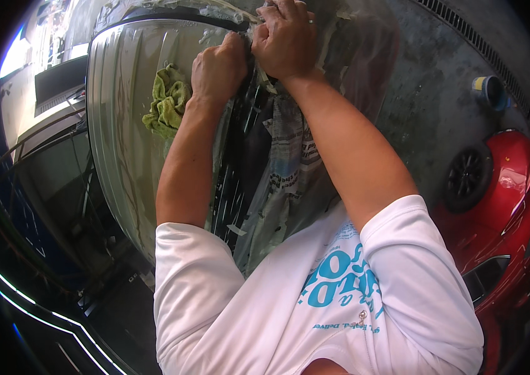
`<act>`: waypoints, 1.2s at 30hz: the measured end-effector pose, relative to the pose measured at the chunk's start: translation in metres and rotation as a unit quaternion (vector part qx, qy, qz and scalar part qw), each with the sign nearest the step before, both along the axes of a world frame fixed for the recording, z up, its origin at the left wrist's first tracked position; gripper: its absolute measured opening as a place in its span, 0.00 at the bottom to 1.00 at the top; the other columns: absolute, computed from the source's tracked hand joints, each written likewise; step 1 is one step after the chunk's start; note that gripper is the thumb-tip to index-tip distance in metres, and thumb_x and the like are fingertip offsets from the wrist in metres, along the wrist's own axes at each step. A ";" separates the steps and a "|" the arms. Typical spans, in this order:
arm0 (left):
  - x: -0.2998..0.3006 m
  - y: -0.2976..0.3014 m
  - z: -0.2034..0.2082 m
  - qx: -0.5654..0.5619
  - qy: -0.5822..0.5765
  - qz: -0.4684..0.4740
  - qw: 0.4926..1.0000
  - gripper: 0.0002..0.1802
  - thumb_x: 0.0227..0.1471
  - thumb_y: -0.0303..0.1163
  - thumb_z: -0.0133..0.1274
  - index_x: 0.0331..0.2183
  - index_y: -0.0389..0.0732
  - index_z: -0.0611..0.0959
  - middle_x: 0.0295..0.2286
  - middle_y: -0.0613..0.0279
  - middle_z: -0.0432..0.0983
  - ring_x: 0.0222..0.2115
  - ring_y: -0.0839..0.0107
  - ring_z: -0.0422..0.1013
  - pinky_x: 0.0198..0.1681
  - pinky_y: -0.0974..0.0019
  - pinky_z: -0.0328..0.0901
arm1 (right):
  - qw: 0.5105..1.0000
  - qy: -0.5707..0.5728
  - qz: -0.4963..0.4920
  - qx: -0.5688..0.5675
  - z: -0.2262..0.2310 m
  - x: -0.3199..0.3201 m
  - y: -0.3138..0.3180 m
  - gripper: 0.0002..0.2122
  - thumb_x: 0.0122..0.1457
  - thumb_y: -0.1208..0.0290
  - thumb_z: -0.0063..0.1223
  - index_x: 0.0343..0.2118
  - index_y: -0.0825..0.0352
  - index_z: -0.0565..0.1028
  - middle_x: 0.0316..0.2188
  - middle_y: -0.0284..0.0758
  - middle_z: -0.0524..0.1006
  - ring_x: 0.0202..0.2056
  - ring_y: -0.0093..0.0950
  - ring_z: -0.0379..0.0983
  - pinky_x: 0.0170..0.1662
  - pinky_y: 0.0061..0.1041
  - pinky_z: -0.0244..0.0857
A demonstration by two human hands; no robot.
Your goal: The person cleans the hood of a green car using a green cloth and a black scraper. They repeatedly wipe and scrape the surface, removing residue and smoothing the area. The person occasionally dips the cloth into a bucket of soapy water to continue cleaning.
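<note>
A ribbed, pale vehicle roof (124, 119) curves along my left side, with a black glossy strip (230, 162) down its edge. My left hand (220, 70) is closed in a fist at the far part of that strip; whatever its fingers pinch is hidden. Just right of it, my right hand (285, 42) is also closed, with crumpled pale material by its fingertips that I cannot identify. A rumpled green cloth (168, 103) lies on the roof beside my left wrist. Newspaper sheets (287, 147) hang down the vehicle's side below my right hand.
Clear plastic film (368, 44) drapes off the side beyond the newspaper. On the grey floor at right lies a blue tub (491, 92) near a drain grate (465, 25). A red car (508, 187) stands at the right, with a dark wheel (468, 177) next to it.
</note>
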State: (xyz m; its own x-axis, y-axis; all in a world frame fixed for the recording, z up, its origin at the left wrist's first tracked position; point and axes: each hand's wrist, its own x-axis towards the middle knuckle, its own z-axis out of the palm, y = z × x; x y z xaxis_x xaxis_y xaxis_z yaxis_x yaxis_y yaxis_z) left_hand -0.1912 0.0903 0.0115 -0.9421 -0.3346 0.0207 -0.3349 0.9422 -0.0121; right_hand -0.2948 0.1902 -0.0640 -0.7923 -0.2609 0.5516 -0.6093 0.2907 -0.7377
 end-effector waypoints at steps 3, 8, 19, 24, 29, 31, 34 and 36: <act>0.019 0.002 0.010 0.037 -0.019 -0.003 0.999 0.05 0.59 0.33 0.52 0.35 0.42 0.80 0.25 0.41 0.83 0.29 0.38 0.81 0.37 0.39 0.75 | 1.000 -0.017 0.009 0.012 -0.001 0.001 0.003 0.11 0.53 0.69 0.60 0.39 0.64 0.84 0.53 0.34 0.80 0.57 0.36 0.74 0.61 0.47 0.66; -0.004 0.001 0.007 0.004 -0.017 0.010 1.000 0.05 0.60 0.32 0.52 0.35 0.43 0.81 0.26 0.40 0.83 0.31 0.37 0.81 0.38 0.38 0.74 | 0.999 -0.024 0.019 -0.013 0.001 0.005 0.002 0.11 0.53 0.69 0.60 0.38 0.64 0.84 0.53 0.35 0.80 0.57 0.37 0.74 0.61 0.48 0.66; 0.000 0.008 0.007 0.036 -0.027 0.044 0.998 0.08 0.63 0.35 0.54 0.36 0.41 0.82 0.27 0.38 0.81 0.32 0.35 0.79 0.38 0.38 0.72 | 0.999 -0.028 0.032 -0.009 0.003 0.004 0.006 0.11 0.51 0.71 0.61 0.38 0.64 0.84 0.52 0.35 0.79 0.58 0.38 0.73 0.61 0.47 0.66; 0.009 0.011 0.014 0.026 -0.084 0.057 0.995 0.07 0.60 0.32 0.53 0.35 0.40 0.82 0.28 0.38 0.84 0.33 0.37 0.81 0.40 0.40 0.75 | 0.999 -0.029 0.013 0.013 0.005 0.003 0.005 0.11 0.51 0.71 0.60 0.38 0.64 0.84 0.52 0.35 0.79 0.58 0.38 0.72 0.60 0.47 0.66; -0.006 0.011 0.019 0.054 -0.044 0.050 0.996 0.08 0.60 0.30 0.53 0.35 0.37 0.83 0.29 0.37 0.83 0.33 0.36 0.81 0.41 0.39 0.75 | 1.000 -0.015 0.025 0.004 0.003 -0.003 0.003 0.11 0.52 0.70 0.60 0.38 0.64 0.84 0.53 0.35 0.79 0.58 0.38 0.73 0.61 0.47 0.66; 0.000 0.009 0.023 0.079 -0.060 0.038 0.994 0.08 0.59 0.30 0.53 0.34 0.36 0.84 0.29 0.37 0.83 0.34 0.36 0.81 0.42 0.39 0.75 | 1.000 -0.011 0.012 0.011 0.001 -0.005 0.004 0.11 0.52 0.70 0.60 0.38 0.64 0.84 0.53 0.35 0.79 0.58 0.38 0.73 0.61 0.47 0.66; 0.003 0.005 0.032 0.064 -0.095 0.037 0.993 0.09 0.59 0.30 0.53 0.34 0.35 0.84 0.29 0.36 0.83 0.35 0.36 0.81 0.42 0.40 0.75 | 1.000 -0.025 0.011 0.003 0.001 -0.001 0.002 0.11 0.52 0.70 0.60 0.39 0.64 0.85 0.53 0.34 0.79 0.57 0.38 0.73 0.60 0.46 0.66; -0.008 0.009 0.023 0.049 -0.077 0.061 0.994 0.09 0.59 0.30 0.53 0.34 0.35 0.84 0.30 0.35 0.83 0.36 0.35 0.80 0.43 0.41 0.75 | 0.999 -0.030 0.021 0.011 0.003 0.003 0.005 0.11 0.52 0.70 0.60 0.39 0.64 0.85 0.53 0.34 0.79 0.57 0.38 0.73 0.60 0.46 0.66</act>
State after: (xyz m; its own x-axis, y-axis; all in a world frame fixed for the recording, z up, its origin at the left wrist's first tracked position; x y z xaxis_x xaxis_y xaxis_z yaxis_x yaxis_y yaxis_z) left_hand -0.1991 0.0997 0.0341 -0.8841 -0.4396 -0.1586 -0.4478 0.8939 0.0181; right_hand -0.2917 0.1955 -0.0614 -0.8117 -0.3065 0.4972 -0.5764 0.2828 -0.7667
